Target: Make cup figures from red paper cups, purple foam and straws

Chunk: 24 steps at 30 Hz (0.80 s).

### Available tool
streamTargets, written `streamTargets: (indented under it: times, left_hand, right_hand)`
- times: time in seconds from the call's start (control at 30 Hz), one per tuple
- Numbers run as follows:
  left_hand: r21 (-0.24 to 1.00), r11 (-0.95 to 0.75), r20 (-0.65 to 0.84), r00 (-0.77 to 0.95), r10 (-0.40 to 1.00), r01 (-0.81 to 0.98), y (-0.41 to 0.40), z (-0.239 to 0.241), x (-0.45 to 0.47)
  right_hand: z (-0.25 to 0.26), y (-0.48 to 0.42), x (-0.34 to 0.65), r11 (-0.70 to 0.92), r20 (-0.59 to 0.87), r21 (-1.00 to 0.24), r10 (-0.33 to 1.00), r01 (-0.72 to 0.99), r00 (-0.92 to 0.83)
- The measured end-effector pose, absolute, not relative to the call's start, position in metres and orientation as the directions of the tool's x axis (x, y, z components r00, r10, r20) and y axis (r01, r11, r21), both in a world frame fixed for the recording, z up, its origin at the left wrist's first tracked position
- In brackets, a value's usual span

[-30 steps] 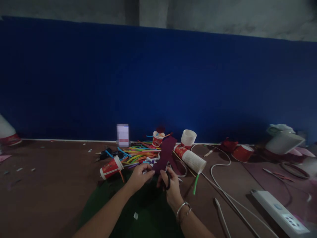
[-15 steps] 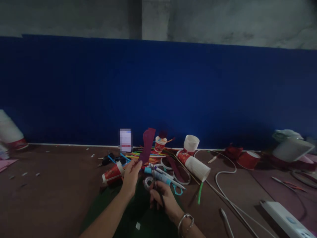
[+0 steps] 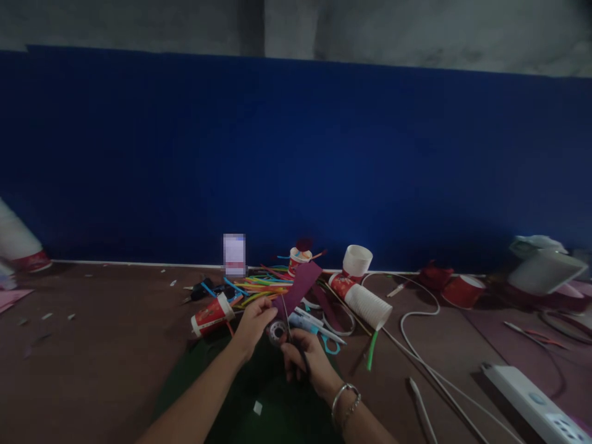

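Note:
My left hand (image 3: 256, 322) pinches the lower end of a purple strip of paper (image 3: 301, 285), which slants up and to the right. In my right hand (image 3: 309, 359) is a pair of scissors (image 3: 287, 320), its blades pointing up at the strip's lower end. Whether the blades are parted is too dim to tell. A roll of tape (image 3: 277, 333) lies between the two hands. Just left of my left hand a red paper cup (image 3: 213, 316) rests on its side. Pens (image 3: 319, 325) and light-blue scissors (image 3: 331, 345) lie beyond my right hand.
Colourful pipe cleaners (image 3: 261, 287) are heaped behind the hands, near a lit phone (image 3: 234, 254) against the blue partition (image 3: 296, 154). Stacked paper cups (image 3: 367, 305) lie to the right. White cables (image 3: 407, 333) run to a power strip (image 3: 527, 394). A dark green mat (image 3: 222, 401) lies below.
The purple strip has swung from nearly upright to a rightward slant. My left hand has shifted right, bringing the strip's lower end against the scissors; my right hand has barely moved.

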State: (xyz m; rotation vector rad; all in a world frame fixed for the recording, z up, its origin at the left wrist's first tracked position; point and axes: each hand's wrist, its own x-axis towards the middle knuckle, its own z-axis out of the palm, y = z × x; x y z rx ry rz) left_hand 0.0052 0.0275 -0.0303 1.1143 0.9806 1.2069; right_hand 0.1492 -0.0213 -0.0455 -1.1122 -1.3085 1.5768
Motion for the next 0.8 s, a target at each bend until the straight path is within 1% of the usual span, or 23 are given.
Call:
streamTargets:
  times: [0.3, 0.43, 0.63, 0.8]
  left_hand:
    - [0.967, 0.014, 0.034, 0.183, 0.983, -0.255, 0.0286, -0.0302, 0.0034]
    - [0.960, 0.054, 0.006, 0.214, 0.977, -0.274, 0.0280, -0.0298, 0.0036]
    - [0.949, 0.061, 0.008, 0.217, 0.976, -0.311, 0.0282, -0.0324, 0.0023]
    - [0.940, 0.070, 0.002, 0.212, 0.977, -0.333, 0.0276, -0.0327, 0.0030]
  right_hand:
    - [-0.0427, -0.0224, 0.1483, -0.162, -0.135, -0.984, 0.948, -0.074, -0.287]
    - [-0.0415, -0.0227, 0.1478, -0.161, -0.134, -0.984, 0.951, -0.077, -0.279]
    - [-0.0374, -0.0234, 0.1461, -0.146, -0.123, -0.987, 0.954, -0.068, -0.273]
    - [-0.0434, -0.0214, 0.1463, -0.130, -0.111, -0.990, 0.958, -0.057, -0.264]
